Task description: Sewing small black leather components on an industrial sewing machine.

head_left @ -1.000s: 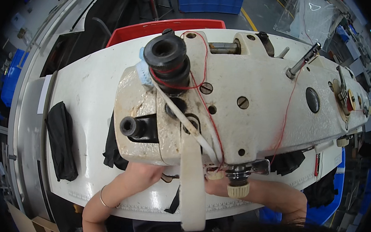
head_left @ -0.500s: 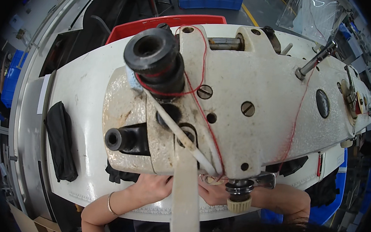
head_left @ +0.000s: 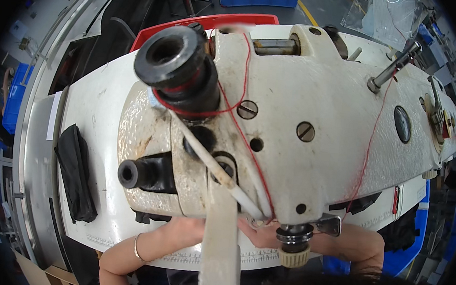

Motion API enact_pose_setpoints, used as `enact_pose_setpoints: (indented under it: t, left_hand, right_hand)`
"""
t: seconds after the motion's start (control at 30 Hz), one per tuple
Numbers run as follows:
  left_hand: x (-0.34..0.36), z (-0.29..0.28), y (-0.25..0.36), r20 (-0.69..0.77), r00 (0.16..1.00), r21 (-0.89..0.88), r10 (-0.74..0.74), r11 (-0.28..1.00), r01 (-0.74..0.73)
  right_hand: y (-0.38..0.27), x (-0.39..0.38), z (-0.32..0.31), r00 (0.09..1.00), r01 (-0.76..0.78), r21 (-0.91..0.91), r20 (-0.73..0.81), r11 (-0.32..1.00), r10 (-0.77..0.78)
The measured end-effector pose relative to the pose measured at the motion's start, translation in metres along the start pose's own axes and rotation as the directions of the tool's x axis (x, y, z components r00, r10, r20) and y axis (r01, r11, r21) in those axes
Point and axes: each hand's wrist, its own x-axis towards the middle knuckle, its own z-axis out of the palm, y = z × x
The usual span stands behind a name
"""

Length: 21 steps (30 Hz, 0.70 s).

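A cream-white sewing machine point(head_left: 339, 87) fills the middle of the view, with red thread point(head_left: 257, 163) running over its head. My left hand point(head_left: 188, 229), a bangle point(head_left: 137, 248) on its wrist, reaches under the near edge of the machine head; its fingers are hidden. To the right of the pale lever point(head_left: 220, 249), my right hand point(head_left: 260, 235) lies close to the left one, its fingertips covered by the machine and the tension knob point(head_left: 294, 255). Some black fabric point(head_left: 150, 218) shows beside my left hand. What either hand holds cannot be seen.
A folded black fabric piece point(head_left: 77, 176) lies on the white table point(head_left: 104, 186) at left. More black cloth point(head_left: 402, 228) hangs by a blue bin point(head_left: 419, 232) at right, near a red-handled tool point(head_left: 396, 199). Behind the table stands a red tray point(head_left: 156, 32).
The machine head appears slightly further left and larger in view. My left hand has shifted a little further under it, and less of the black fabric shows.
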Motion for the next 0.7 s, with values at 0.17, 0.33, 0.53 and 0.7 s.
enact_pose_setpoints:
  t: [0.17, 0.33, 0.53, 0.7]
  left_hand:
    - [0.017, -0.028, -0.017, 0.007, 0.983, -0.204, -0.186, 0.962, 0.183]
    - [0.043, -0.061, -0.012, 0.053, 0.963, -0.181, -0.263, 0.946, 0.268]
    - [-0.004, -0.101, 0.084, 0.196, 0.910, 0.323, 0.365, 0.852, -0.412]
    - [-0.033, -0.065, 0.105, -0.140, 0.986, 0.287, 0.091, 0.957, -0.047]
  right_hand:
    - [0.012, 0.008, 0.025, 0.996, -0.034, 0.088, 0.085, 0.996, 0.027]
    - [0.014, 0.012, -0.002, 0.996, 0.050, -0.221, -0.056, 0.974, -0.064]
    - [-0.047, -0.018, -0.015, 0.981, 0.160, 0.024, -0.119, 0.987, -0.156]
    - [-0.056, -0.020, -0.018, 0.983, 0.075, 0.003, -0.167, 0.997, -0.073]
